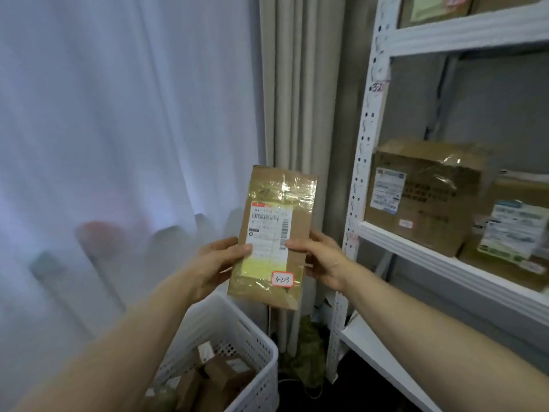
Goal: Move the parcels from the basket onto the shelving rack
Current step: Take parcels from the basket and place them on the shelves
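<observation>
Parcel: flat, rectangular brown cardboard, wrapped in glossy clear tape that wrinkles near the top. It carries a white shipping label with barcodes and a small pink handwritten sticker at the lower right.

Basket: white perforated plastic, low in frame, holding several small brown cardboard parcels.

Shelving rack: white slotted metal upright with white shelf boards, at right. The middle shelf carries a taped cardboard box and a second labelled box just beside it.

Grip: the parcel is held upright in the air above the basket, left of the rack upright. Left hand clamps its left edge and right hand its right edge, with both thumbs on the label face.
</observation>
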Demonstrator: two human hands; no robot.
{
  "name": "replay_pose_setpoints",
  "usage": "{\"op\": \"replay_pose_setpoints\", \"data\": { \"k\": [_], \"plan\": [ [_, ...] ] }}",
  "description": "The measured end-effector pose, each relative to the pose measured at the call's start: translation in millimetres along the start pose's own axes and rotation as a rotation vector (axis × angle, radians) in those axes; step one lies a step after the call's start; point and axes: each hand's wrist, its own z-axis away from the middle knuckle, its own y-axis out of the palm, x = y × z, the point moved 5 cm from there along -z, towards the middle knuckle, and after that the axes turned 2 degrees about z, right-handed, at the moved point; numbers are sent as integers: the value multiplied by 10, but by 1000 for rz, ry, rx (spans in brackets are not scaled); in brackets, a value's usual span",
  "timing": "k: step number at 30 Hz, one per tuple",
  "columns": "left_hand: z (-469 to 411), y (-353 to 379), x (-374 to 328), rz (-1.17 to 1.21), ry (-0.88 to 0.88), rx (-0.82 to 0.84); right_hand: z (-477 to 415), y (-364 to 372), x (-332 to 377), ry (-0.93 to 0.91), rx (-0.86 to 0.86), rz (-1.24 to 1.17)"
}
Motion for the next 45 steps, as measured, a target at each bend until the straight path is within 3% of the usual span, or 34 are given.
{"op": "replay_pose_setpoints", "data": {
  "k": [11, 22, 36, 41, 45],
  "plan": [
    [-228, 1192, 303, -141, -104, 346, 943, -1079, 17, -88, -438, -22],
    [256, 2129, 746, -211, -226, 603, 2262, -1486, -241, -62, -818, -39],
    [1120, 2894, 1180, -406, -254, 712, 3443, -1880, -572, 0, -904, -29],
    [1221, 3030, 1180, -412, -253, 666, 3592, -1957, -564, 7, -844, 15],
    [1150, 3211, 972, -360, -132, 583, 3682, -2056, -521, 22, -791, 36]
  ]
}}
